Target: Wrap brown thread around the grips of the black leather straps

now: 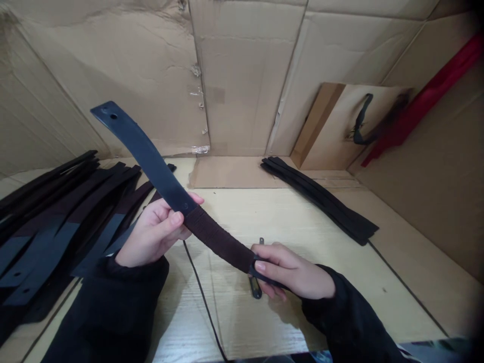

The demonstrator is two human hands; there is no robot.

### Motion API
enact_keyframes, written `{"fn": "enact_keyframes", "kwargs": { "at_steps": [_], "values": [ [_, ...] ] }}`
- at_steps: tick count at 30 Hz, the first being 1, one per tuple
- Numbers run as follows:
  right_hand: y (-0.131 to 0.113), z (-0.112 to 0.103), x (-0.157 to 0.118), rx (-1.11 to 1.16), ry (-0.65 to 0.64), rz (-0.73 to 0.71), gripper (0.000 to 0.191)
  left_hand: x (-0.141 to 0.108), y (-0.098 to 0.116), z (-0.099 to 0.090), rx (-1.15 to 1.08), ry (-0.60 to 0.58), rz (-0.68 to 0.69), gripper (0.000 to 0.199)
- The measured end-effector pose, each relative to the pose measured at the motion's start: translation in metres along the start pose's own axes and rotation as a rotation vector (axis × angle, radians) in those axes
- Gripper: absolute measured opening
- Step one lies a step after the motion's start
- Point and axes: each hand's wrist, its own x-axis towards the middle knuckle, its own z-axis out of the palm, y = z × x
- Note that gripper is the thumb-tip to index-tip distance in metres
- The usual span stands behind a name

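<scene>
Broadly, cardboard walls: rising from 9 through 12 to 3 o'clock, limiting any long swing.
Tabletop: spread beneath, near edge around 5 o'clock; widest open room between the right hand and 3 o'clock.
Pile of dark strips: fanned out at 9 o'clock, probably for easy reach, crowding the left sleeve.
Paper bag: set at 2 o'clock by the cardboard, seemingly out of the way.
Black bundle: laid slantwise at 3 o'clock, likely kept separate from the pile.
Curved strip: held above the tabletop from 10 to 5 o'clock, holed end projecting freely.
Left hand: at 8 o'clock, pinching the strip beside the brown wrap, perhaps to steady its upper edge.
Right hand: at 5 o'clock, gripping the lower end, thumb on top, apparently for support.
Cord: running from below the left hand towards 6 o'clock.
Metal piece: near 6 o'clock, partly hidden; hard to tell whether held or resting.
</scene>
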Motion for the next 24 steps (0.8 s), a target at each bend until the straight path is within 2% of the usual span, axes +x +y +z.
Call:
{"fn": "enact_keyframes", "kwargs": {
  "at_steps": [5,14,17,20,22,24],
  "values": [
    [0.000,0.002,0.001,0.048,-0.009,-0.039,0.036,0.003,-0.004,0.003,-0.069,-0.137,0.050,0.025],
    [0.003,0.000,0.000,0.048,-0.027,-0.074,0.032,0.003,-0.007,0.000,-0.044,-0.201,0.070,0.026],
    [0.001,0.000,-0.001,0.049,-0.043,-0.049,0.032,0.001,-0.008,-0.005,0.040,-0.126,0.056,0.028],
    [-0.004,0.000,-0.001,-0.022,-0.030,-0.029,0.031,0.001,-0.009,-0.007,0.149,0.002,0.099,0.035],
    [-0.007,0.001,0.000,-0.220,0.100,-0.086,0.030,0.001,-0.010,-0.005,0.161,0.095,0.154,0.038],
    [-0.007,0.004,0.002,-0.516,0.326,-0.176,0.031,0.003,-0.011,-0.002,0.145,0.184,0.196,0.038]
  ]
}}
